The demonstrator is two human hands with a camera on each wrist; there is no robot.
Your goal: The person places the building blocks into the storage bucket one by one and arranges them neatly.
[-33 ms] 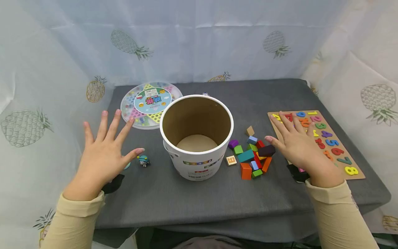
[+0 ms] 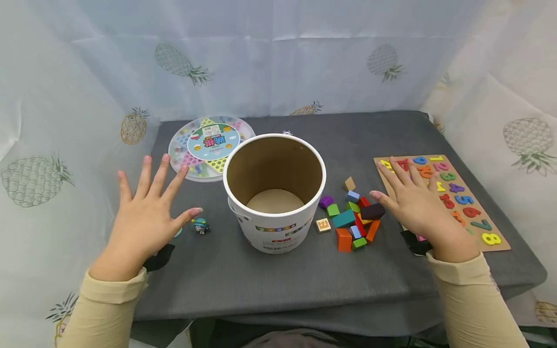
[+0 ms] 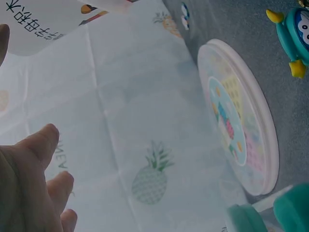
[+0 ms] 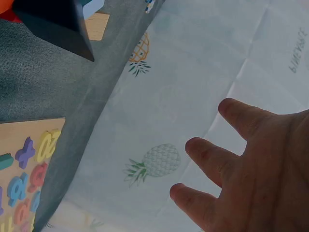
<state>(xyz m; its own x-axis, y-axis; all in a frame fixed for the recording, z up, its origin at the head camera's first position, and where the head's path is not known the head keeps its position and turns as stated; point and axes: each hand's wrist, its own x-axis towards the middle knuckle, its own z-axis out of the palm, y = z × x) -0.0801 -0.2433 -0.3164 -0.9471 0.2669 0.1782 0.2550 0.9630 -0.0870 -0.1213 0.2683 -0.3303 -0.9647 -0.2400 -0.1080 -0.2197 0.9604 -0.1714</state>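
Observation:
My left hand (image 2: 141, 217) is spread with straight fingers over the left side of the table, holding nothing. Beside its thumb stands a small teal toy figure (image 2: 200, 225). My right hand (image 2: 413, 208), fingers also spread and grasping nothing, hovers over the left part of a wooden number and letter puzzle board (image 2: 475, 212). Left of the right thumb lies a heap of coloured wooden blocks (image 2: 344, 218), with a dark block (image 2: 373, 211) nearest the thumb. Between the hands a white bucket (image 2: 278, 232) stands upright, its open top showing a bare bottom.
A round Chinese checkers box (image 2: 213, 141) lies at the back left, behind the bucket's left side. A square wooden tile (image 2: 323, 225) sits between bucket and blocks. Pineapple-print cloth (image 2: 278, 63) walls the grey table (image 2: 270, 285) at the back and sides.

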